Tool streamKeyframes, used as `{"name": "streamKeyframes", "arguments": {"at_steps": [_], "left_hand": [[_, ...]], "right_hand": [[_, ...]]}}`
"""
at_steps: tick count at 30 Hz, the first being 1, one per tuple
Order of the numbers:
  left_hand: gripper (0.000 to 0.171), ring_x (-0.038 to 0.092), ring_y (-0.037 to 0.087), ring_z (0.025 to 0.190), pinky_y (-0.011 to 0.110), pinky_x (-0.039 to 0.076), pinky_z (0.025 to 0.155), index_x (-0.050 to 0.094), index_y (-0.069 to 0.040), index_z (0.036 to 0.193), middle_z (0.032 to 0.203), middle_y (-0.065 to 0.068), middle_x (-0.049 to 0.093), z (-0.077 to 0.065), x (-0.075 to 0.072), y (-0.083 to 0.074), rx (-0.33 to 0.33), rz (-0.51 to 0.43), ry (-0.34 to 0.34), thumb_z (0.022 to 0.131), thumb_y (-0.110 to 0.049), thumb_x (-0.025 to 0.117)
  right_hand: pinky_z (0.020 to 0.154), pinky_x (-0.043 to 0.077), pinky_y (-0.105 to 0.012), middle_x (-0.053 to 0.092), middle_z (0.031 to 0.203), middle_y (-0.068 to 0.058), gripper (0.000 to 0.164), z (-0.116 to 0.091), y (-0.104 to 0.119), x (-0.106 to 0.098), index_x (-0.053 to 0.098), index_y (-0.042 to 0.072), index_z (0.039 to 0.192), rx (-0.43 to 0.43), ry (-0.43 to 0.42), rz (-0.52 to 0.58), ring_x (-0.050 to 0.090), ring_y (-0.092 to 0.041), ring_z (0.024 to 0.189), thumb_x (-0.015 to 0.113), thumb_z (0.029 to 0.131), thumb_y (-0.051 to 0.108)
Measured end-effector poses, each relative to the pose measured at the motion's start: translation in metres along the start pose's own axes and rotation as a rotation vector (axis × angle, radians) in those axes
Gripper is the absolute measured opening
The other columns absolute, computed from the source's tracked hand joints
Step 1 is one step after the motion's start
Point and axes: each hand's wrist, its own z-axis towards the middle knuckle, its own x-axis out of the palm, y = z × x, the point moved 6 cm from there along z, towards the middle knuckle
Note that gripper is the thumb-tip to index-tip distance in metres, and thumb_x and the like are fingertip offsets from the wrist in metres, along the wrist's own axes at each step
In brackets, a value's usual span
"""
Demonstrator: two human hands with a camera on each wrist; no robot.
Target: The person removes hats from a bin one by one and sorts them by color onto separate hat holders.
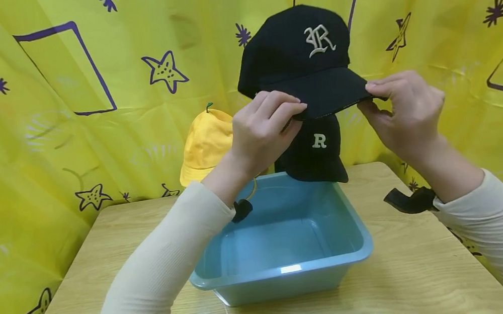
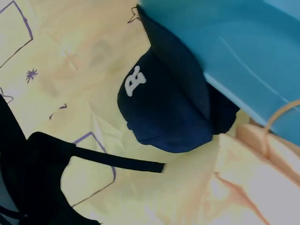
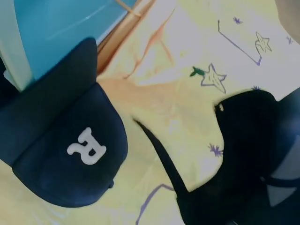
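A black baseball cap [image 1: 295, 46] with a silver gothic letter is held up above the far side of a blue plastic tub [image 1: 281, 273]. My left hand [image 1: 266, 122] grips the left side of its brim, the thumb mostly hidden. At the brim's right edge, my right hand [image 1: 406, 106] pinches it between thumb and fingers. The held cap's dark inside and loose strap [image 2: 122, 161] show in the left wrist view. Behind the hands, a second black cap [image 1: 319, 155] with a white R overhangs the tub's far right rim. A yellow bucket hat [image 1: 207, 143] sits at the far left.
The tub stands on a light wooden table [image 1: 416, 262]. A yellow curtain [image 1: 133, 153] with purple drawings hangs behind and beside it. A thin cord [image 2: 276, 115] runs from the yellow hat across the tub. Black straps [image 1: 412, 200] are around the wrists.
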Motion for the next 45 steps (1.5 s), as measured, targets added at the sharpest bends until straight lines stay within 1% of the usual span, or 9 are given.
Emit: {"name": "streamKeyframes", "arguments": {"at_steps": [4, 8, 13, 19, 26, 31, 37, 41, 45], "left_hand": [[0.015, 0.064, 0.018, 0.078, 0.022, 0.054, 0.068, 0.069, -0.006, 0.084, 0.086, 0.004, 0.068, 0.008, 0.013, 0.002, -0.005, 0.08, 0.04, 0.088, -0.006, 0.055], [0.021, 0.064, 0.018, 0.079, 0.022, 0.054, 0.065, 0.066, -0.004, 0.082, 0.085, 0.005, 0.066, 0.006, 0.03, 0.011, -0.023, 0.177, 0.127, 0.093, -0.007, 0.048], [0.024, 0.061, 0.019, 0.075, 0.022, 0.055, 0.068, 0.063, -0.003, 0.081, 0.082, 0.007, 0.063, -0.016, 0.054, 0.025, -0.062, 0.245, 0.225, 0.096, -0.004, 0.043], [0.024, 0.059, 0.019, 0.075, 0.021, 0.053, 0.061, 0.061, -0.004, 0.083, 0.079, 0.007, 0.059, -0.044, 0.075, 0.032, -0.12, 0.31, 0.335, 0.096, 0.001, 0.041], [0.023, 0.057, 0.015, 0.073, 0.019, 0.049, 0.052, 0.059, -0.008, 0.083, 0.078, 0.005, 0.056, -0.076, 0.098, 0.029, -0.056, 0.401, 0.494, 0.094, 0.002, 0.041], [0.016, 0.055, 0.015, 0.072, 0.018, 0.05, 0.053, 0.059, -0.008, 0.088, 0.081, 0.004, 0.057, -0.097, 0.111, 0.028, -0.119, 0.363, 0.626, 0.094, 0.0, 0.046], [0.008, 0.056, 0.016, 0.075, 0.019, 0.053, 0.062, 0.059, -0.006, 0.093, 0.085, 0.006, 0.059, -0.111, 0.121, 0.023, -0.24, 0.256, 0.753, 0.091, 0.001, 0.055], [0.008, 0.057, 0.017, 0.074, 0.019, 0.053, 0.065, 0.06, -0.005, 0.092, 0.084, 0.007, 0.06, -0.119, 0.127, 0.018, -0.308, 0.163, 0.794, 0.09, 0.002, 0.057], [0.009, 0.057, 0.017, 0.071, 0.018, 0.052, 0.064, 0.061, -0.005, 0.089, 0.08, 0.006, 0.06, -0.119, 0.127, 0.015, -0.298, 0.136, 0.77, 0.09, 0.002, 0.056]], "right_hand": [[0.043, 0.02, -0.054, 0.061, 0.068, -0.021, 0.023, 0.001, -0.003, 0.002, 0.055, -0.004, 0.072, -0.046, -0.056, 0.008, 0.057, -0.042, 0.061, 0.077, 0.069, -0.002], [0.043, 0.024, -0.054, 0.059, 0.069, -0.021, 0.021, -0.01, -0.018, 0.014, 0.055, -0.003, 0.073, -0.071, -0.018, -0.009, 0.056, -0.043, 0.062, 0.076, 0.071, 0.0], [0.043, 0.035, -0.052, 0.058, 0.068, -0.021, 0.016, -0.033, -0.033, 0.035, 0.055, -0.002, 0.074, -0.114, 0.079, -0.045, 0.056, -0.041, 0.06, 0.072, 0.075, -0.001], [0.034, 0.029, -0.042, 0.053, 0.064, -0.019, 0.019, -0.063, -0.044, 0.054, 0.053, -0.002, 0.077, -0.174, 0.224, -0.063, 0.05, -0.036, 0.051, 0.071, 0.073, -0.004], [0.033, 0.032, -0.038, 0.049, 0.062, -0.018, 0.024, -0.095, -0.052, 0.061, 0.048, -0.002, 0.072, -0.244, 0.384, -0.062, 0.049, -0.034, 0.049, 0.072, 0.075, -0.003], [0.033, 0.033, -0.038, 0.046, 0.06, -0.016, 0.027, -0.115, -0.055, 0.065, 0.047, -0.001, 0.071, -0.255, 0.436, -0.066, 0.047, -0.033, 0.048, 0.073, 0.075, -0.001], [0.035, 0.038, -0.041, 0.051, 0.065, -0.016, 0.023, -0.134, -0.058, 0.066, 0.05, -0.001, 0.075, -0.193, 0.518, -0.05, 0.052, -0.034, 0.052, 0.072, 0.07, -0.006], [0.037, 0.042, -0.041, 0.052, 0.066, -0.016, 0.018, -0.141, -0.057, 0.063, 0.054, -0.002, 0.077, -0.147, 0.591, -0.039, 0.054, -0.033, 0.055, 0.068, 0.07, -0.01], [0.04, 0.044, -0.041, 0.052, 0.066, -0.016, 0.018, -0.14, -0.052, 0.057, 0.055, -0.004, 0.077, -0.096, 0.646, -0.032, 0.054, -0.033, 0.057, 0.069, 0.069, -0.011]]}}
